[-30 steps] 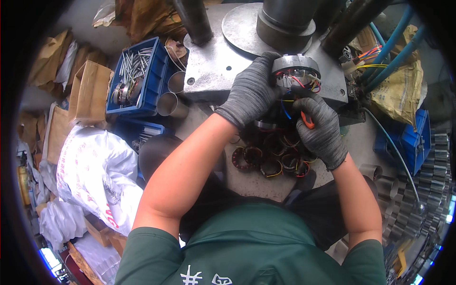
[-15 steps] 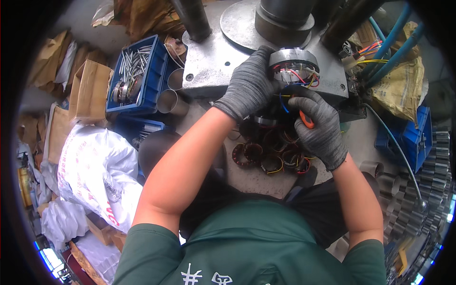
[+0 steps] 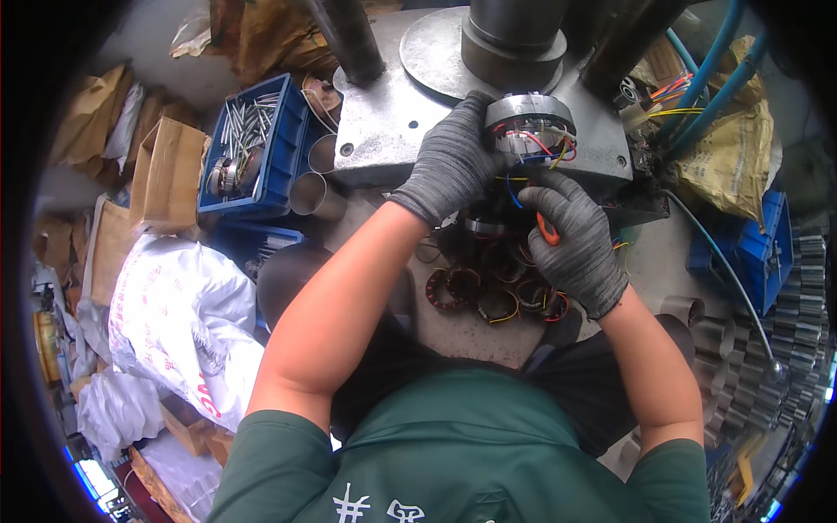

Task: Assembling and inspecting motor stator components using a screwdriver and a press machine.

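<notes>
At the front edge of a metal press bed, my left hand (image 3: pixel 452 161) in a grey knitted glove is closed on the side of a motor stator (image 3: pixel 528 108) with a silver ring. Red, blue and yellow wires (image 3: pixel 534 150) come out of its near side. Just below them my right hand (image 3: pixel 577 248), gloved the same way, is closed round a tool with an orange handle (image 3: pixel 547 228). The working end of that tool is hidden by fingers and wires, so its kind does not show. A blue wire hangs beside the right fingertips.
Several wound stators (image 3: pixel 497 303) lie on the floor below my hands. A blue crate (image 3: pixel 277 179) of metal shafts stands left of the press bed (image 3: pixel 384 118), near a white sack (image 3: pixel 179 305). Stacked metal rings (image 3: pixel 750 375) line the right, and blue hoses (image 3: pixel 713 83) run at the upper right.
The whole view has shifted slightly. My right hand with the orange-handled tool has moved a little left and down. The left hand keeps its grip on the stator.
</notes>
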